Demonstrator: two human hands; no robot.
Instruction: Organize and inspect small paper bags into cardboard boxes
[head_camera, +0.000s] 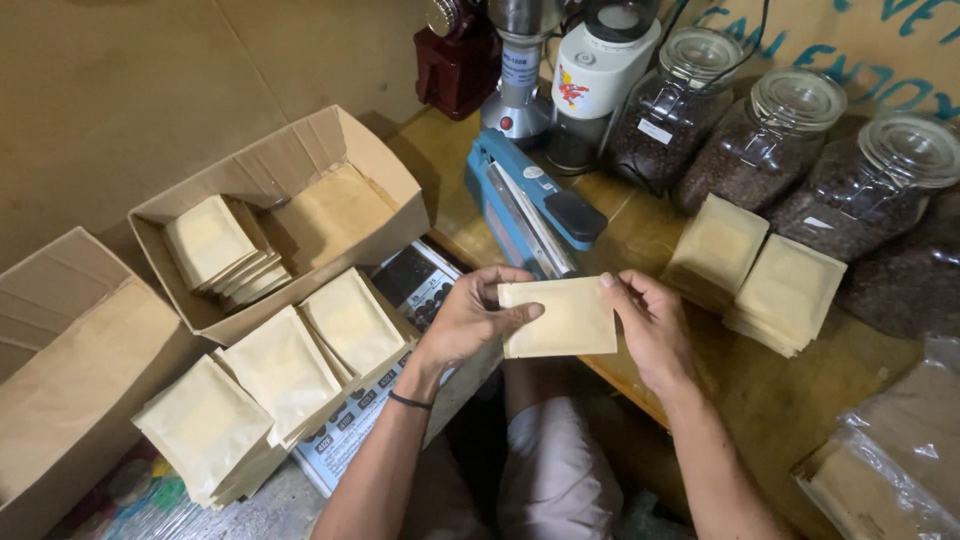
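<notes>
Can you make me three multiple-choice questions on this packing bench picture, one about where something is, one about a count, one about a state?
1. Where is the blue heat sealer?
A. on the wooden table, just beyond the hands
B. inside the cardboard box
C. on the person's lap

2. How many clip-top glass jars of dark beans stand in a row at the back?
A. one
B. three
C. six

3. How is the tan paper pouch held?
A. lying loose on the table
B. pinched in the right hand only
C. between both hands, off the table

Answers: 1 A, the sealer sits on the table past the fingertips. 2 B, three lidded jars show side by side. 3 C, the left hand grips one end and the right hand the other.
</notes>
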